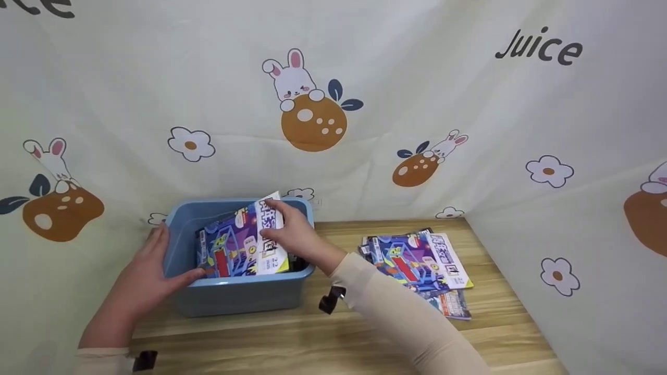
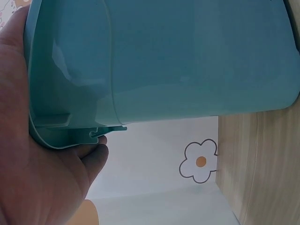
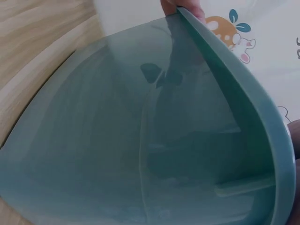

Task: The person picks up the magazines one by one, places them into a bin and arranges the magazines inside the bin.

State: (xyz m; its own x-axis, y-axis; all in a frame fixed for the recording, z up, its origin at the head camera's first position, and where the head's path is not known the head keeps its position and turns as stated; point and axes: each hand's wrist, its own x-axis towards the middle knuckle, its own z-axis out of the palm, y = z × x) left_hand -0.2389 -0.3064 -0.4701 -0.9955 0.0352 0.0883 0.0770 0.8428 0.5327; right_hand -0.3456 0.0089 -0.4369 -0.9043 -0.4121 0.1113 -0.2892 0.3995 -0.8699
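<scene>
A blue plastic bin (image 1: pixel 239 298) stands on the wooden table. My left hand (image 1: pixel 140 278) holds its left side, thumb over the front rim. In the left wrist view the left hand (image 2: pixel 51 180) lies along the bin's rim (image 2: pixel 32 89), fingertips curled under the lip. Inside the bin a purple magazine (image 1: pixel 224 250) with a white title strip lies slanted, its right end raised. The right hand (image 1: pixel 296 233) grips that end, thumb on the cover and fingers at the far edge. The right wrist view is mostly filled by the bin's outer wall (image 3: pixel 103 136).
To the right of the bin lies a loose pile of magazines (image 1: pixel 404 260), with a similar purple cover on top. A white curtain (image 1: pixel 234 104) printed with rabbits, oranges and flowers hangs behind and at both sides. Wood-grain table (image 1: pixel 271 344) extends in front of the bin.
</scene>
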